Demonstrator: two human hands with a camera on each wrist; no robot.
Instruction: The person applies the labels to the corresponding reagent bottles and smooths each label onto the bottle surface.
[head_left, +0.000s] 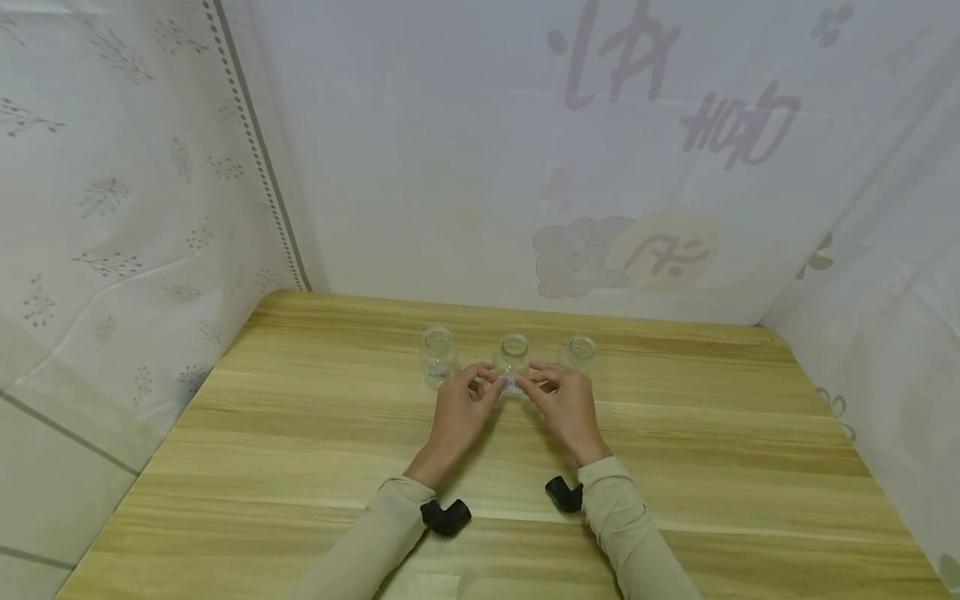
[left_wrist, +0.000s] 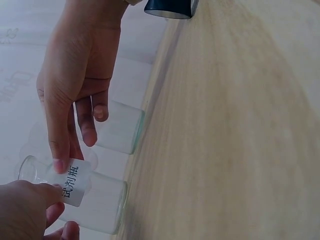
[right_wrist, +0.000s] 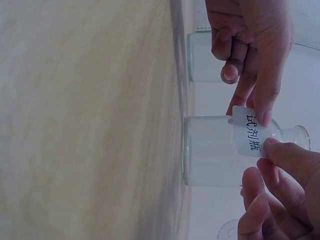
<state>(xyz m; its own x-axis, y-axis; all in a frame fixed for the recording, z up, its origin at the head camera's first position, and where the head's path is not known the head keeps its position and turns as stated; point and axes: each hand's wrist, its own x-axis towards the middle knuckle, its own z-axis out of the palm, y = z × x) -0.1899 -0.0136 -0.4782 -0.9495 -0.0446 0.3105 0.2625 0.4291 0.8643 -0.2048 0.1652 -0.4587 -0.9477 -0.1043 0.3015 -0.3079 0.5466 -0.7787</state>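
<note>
A clear glass jar (head_left: 513, 354) stands upright between two similar jars, its mouth uncovered. A white label (right_wrist: 245, 131) with handwritten characters lies against its front. My left hand (head_left: 467, 400) pinches one end of the label, thumb in front, index finger reaching beside the jar. At the other end, my right hand (head_left: 564, 404) pinches it likewise. The left jar (head_left: 438, 342) carries a small label low on its front. Behind my right hand stands the right jar (head_left: 582, 348), its lower part hidden. Whether the label sticks fully to the glass cannot be told.
All three jars stand in a row toward the back of the wooden table (head_left: 300, 425). Patterned cloth hangs behind (head_left: 420, 183) and at both sides. A black strap-like piece (head_left: 447, 517) sits by the left sleeve, another black piece (head_left: 562, 495) by the right.
</note>
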